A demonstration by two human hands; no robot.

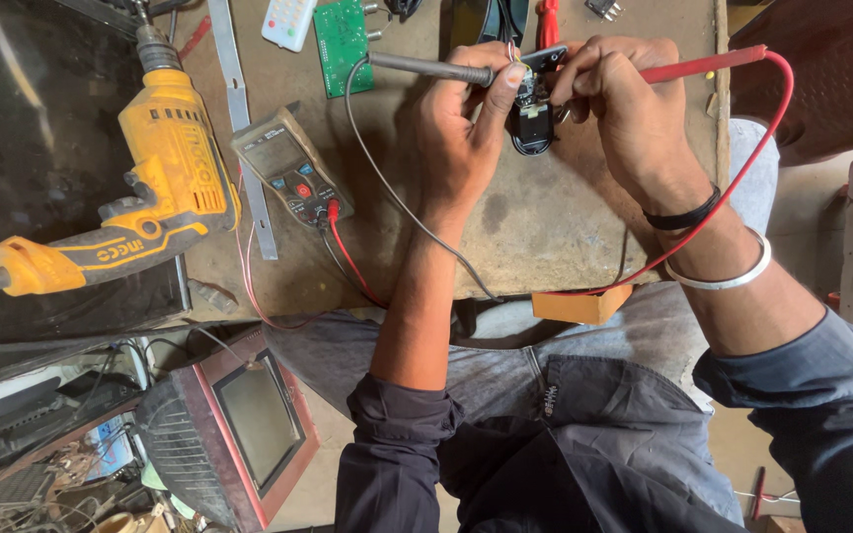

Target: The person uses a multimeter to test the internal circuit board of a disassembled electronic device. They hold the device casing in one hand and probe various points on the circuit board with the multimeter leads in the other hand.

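In the head view, the left hand (pixel 461 128) has its fingers closed around a grey metal soldering iron (pixel 431 67) and also steadies a small black oval plastic device (pixel 532 123) on the worn brown wooden workbench (pixel 545 227). The right hand (pixel 624 104) grips a red test probe (pixel 703 64) with a red cable, its tip at the device. The device's inside is mostly hidden by the fingers. Left of the hands lie a grey-brown multimeter (pixel 291 168), a yellow electric drill (pixel 155 168) and a green circuit board (pixel 341 41), cut off by the top edge.
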